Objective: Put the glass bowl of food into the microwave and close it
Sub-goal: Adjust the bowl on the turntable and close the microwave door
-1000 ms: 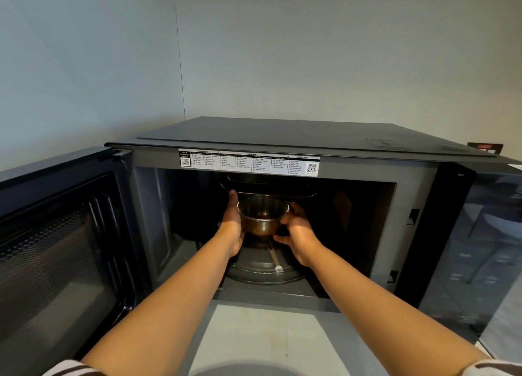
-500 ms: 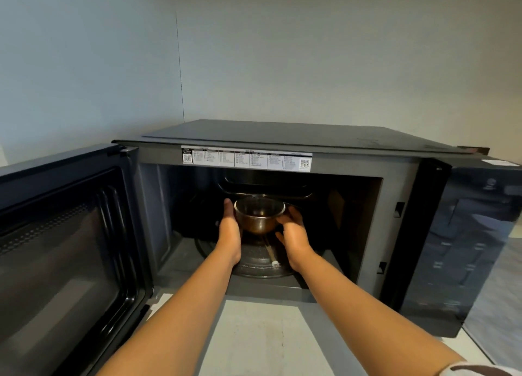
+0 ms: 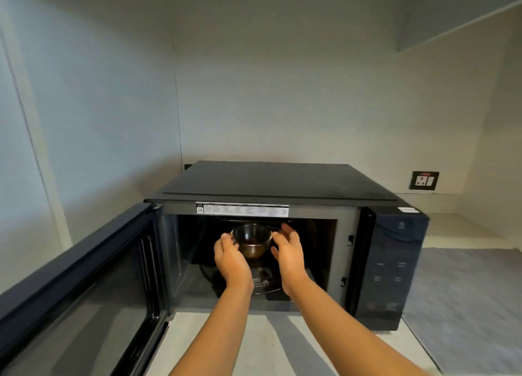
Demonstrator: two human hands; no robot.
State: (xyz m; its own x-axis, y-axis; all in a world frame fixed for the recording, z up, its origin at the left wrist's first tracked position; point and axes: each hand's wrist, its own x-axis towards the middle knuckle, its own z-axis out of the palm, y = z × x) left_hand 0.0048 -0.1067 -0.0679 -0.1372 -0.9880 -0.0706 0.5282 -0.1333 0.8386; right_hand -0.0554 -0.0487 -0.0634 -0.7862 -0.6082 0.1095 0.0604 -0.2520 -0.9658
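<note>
The black microwave [image 3: 276,182] stands on the counter with its door [image 3: 84,285] swung wide open to the left. A small glass bowl [image 3: 252,241] with dark food in it is inside the cavity, above the glass turntable [image 3: 268,286]. My left hand [image 3: 230,258] reaches in, and its fingers rest against the bowl's left side and rim. My right hand [image 3: 288,252] is just right of the bowl, fingers spread and a little apart from the glass. What the bowl stands on is hidden by my hands.
The microwave's dark control panel [image 3: 392,265] is on the right of the cavity. A wall socket [image 3: 423,180] sits on the back wall at the right. Light countertop [image 3: 254,344] lies under my forearms, and a grey mat [image 3: 466,299] lies to the right.
My head has pulled back and up, so the microwave looks smaller. My right hand's fingers have come off the bowl and spread. The bowl stays at the same place in the cavity.
</note>
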